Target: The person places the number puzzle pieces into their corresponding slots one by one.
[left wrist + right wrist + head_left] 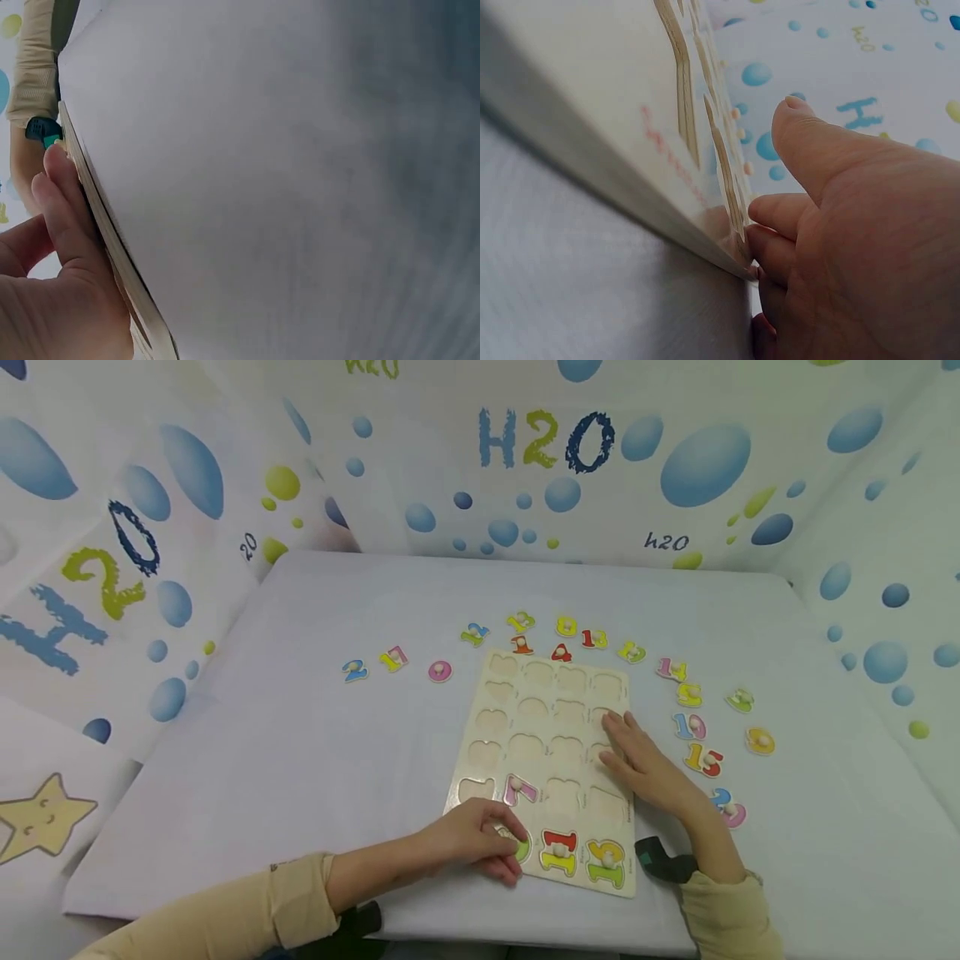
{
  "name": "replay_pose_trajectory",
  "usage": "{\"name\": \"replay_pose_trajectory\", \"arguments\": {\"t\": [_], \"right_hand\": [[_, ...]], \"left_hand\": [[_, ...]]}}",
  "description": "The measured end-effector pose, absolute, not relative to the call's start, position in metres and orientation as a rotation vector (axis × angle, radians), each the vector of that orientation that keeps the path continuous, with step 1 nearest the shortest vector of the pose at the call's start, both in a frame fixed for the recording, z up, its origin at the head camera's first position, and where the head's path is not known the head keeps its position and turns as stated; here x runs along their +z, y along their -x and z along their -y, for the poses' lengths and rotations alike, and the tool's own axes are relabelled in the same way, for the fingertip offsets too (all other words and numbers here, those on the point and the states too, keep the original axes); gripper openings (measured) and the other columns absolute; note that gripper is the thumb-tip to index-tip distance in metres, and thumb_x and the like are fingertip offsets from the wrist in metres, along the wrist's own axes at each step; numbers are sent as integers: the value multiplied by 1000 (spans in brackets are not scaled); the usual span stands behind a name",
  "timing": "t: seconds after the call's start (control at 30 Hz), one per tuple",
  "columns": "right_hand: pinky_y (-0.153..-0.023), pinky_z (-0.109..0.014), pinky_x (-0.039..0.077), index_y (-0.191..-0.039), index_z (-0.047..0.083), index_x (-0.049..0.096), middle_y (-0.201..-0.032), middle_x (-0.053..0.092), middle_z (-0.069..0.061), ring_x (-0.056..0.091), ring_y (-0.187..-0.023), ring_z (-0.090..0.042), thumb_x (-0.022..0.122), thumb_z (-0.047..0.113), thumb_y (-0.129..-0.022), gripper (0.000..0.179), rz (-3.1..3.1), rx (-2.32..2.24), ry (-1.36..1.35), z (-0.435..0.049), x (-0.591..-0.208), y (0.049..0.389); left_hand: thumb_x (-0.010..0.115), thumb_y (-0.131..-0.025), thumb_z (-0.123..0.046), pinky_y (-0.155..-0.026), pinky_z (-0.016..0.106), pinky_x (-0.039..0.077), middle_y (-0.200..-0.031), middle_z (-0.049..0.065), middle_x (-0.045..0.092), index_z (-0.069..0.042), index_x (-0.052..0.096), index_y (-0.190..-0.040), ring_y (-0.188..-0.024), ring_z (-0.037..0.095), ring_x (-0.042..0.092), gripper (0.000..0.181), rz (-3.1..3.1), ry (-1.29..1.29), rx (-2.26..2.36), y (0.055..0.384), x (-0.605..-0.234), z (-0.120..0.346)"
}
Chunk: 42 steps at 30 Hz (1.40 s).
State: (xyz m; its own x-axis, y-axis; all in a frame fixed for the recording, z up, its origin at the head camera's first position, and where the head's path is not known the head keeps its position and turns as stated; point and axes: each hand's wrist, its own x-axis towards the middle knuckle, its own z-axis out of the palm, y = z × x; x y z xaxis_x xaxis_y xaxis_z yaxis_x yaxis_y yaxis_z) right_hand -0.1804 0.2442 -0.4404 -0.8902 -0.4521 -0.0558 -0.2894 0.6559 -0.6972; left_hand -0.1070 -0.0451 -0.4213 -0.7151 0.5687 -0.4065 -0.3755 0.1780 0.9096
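A pale wooden number puzzle board (551, 822) lies at a slant on the table. My left hand (483, 839) is at its near left corner, finger and thumb pinching a green number piece (522, 850) in the bottom row; the hand hides most of that piece and its knob. Beside it sit a red-and-yellow 11 (558, 853) and a green-and-orange 19 (606, 863), with a pink 7 (519, 790) one row up. My right hand (648, 768) rests on the board's right side, fingers extended and holding nothing. Close up, the right wrist view shows the board's edge (630, 195) beside those fingers.
Loose number pieces curve round the board: a blue 2 (356, 671), a pink 0 (440, 672) and several more leftward and behind. To the right lie a 15 (703, 760), a 20 (727, 808) and an orange piece (760, 742). Patterned cloth walls enclose the white table (300, 760).
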Motion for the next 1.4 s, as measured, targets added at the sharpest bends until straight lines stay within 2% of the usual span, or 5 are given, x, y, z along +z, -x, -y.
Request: {"name": "replay_pose_trajectory", "arguments": {"t": [0.2,0.37,0.7,1.17,1.4], "right_hand": [[-107,-55,5,-146,-4,20,-152,14,-20,-2,-139,-35,48,30,-99,64,-2653,-1085,614,-245,-441,176],[-107,-55,5,-146,-3,20,-152,14,-19,-2,-139,-34,48,31,-99,64,-2667,-1086,609,-245,-439,177],[-107,-56,6,-146,-2,22,-152,16,-18,-1,-139,-35,48,30,-99,63,-2677,-1072,598,-246,-447,172],[-107,-55,6,-146,-3,23,-152,17,-17,1,-139,-35,48,32,-98,64,-2704,-1073,611,-245,-447,171],[-107,-54,6,-146,-3,23,-152,18,-17,1,-139,-34,47,32,-99,64,-2714,-1077,624,-244,-446,174]], "left_hand": [[59,-89,1,-53,33,54,-64,17,64,1,57,-105,-55,25,65,16,-1805,-300,1581,121,-415,52],[57,-91,-1,-59,35,55,-68,14,65,5,57,-106,-60,22,65,17,-1986,-335,1549,168,-398,73],[56,-93,-2,-67,27,54,-77,14,63,10,50,-117,-63,14,64,28,-2183,50,1617,260,-397,121],[67,-85,-10,-60,17,45,-69,8,65,6,60,-103,-59,11,63,25,-2512,188,1348,286,-408,117],[68,-84,-9,-85,37,48,-75,9,65,3,65,-97,-65,14,64,18,-2480,74,1400,279,-396,116]]}}
